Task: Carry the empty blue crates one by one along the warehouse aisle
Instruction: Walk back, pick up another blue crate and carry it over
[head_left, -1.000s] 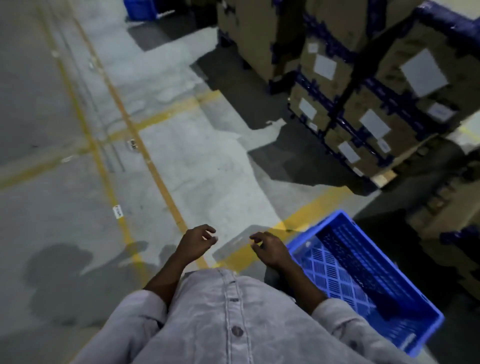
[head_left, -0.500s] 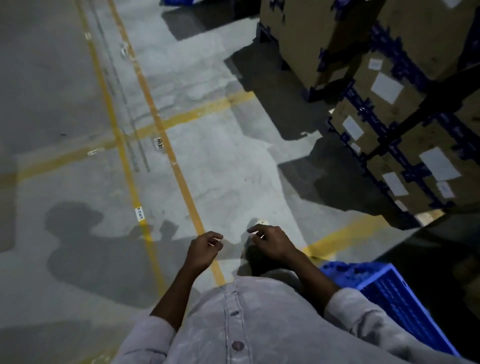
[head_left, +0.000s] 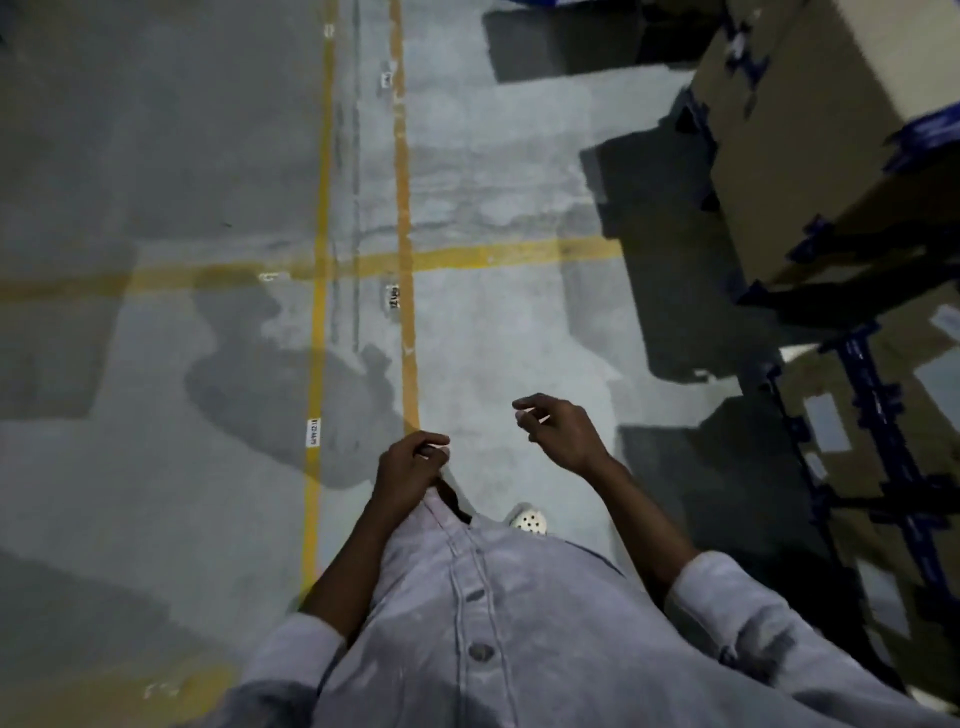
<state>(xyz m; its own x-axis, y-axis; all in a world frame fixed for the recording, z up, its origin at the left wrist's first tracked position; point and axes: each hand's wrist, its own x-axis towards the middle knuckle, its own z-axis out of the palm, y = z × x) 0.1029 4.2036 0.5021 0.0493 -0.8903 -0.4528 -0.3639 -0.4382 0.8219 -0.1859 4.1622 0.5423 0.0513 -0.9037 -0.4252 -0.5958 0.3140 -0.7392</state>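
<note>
Cardboard cartons (head_left: 810, 156), banded with dark blue strapping, are stacked at two o'clock, and more cartons with pale labels (head_left: 852, 431) sit lower at four o'clock; all are closed, so what they hold cannot be told. No blue crate shows anywhere on the floor or in the person's grasp; only a sliver of something blue (head_left: 540, 3) peeks in at the very top edge, at one o'clock, too small to identify.

Both hands are empty. The left hand (head_left: 410, 467) hangs in front of the shirt (head_left: 483, 623) with its fingers curled loosely inward, touching nothing. The right hand (head_left: 561, 431) is held a little higher and further out, fingers bent and parted, also gripping nothing.

Grey concrete floor (head_left: 156, 156) spreads out ahead, marked by two yellow lines (head_left: 402, 208) running toward twelve o'clock and a crossing yellow stripe (head_left: 493, 254). Small white labels (head_left: 314, 432) sit on the lines. A pale perforated shoe (head_left: 531, 519) shows just below the hands. Dark shadows fall beside the stacks.
</note>
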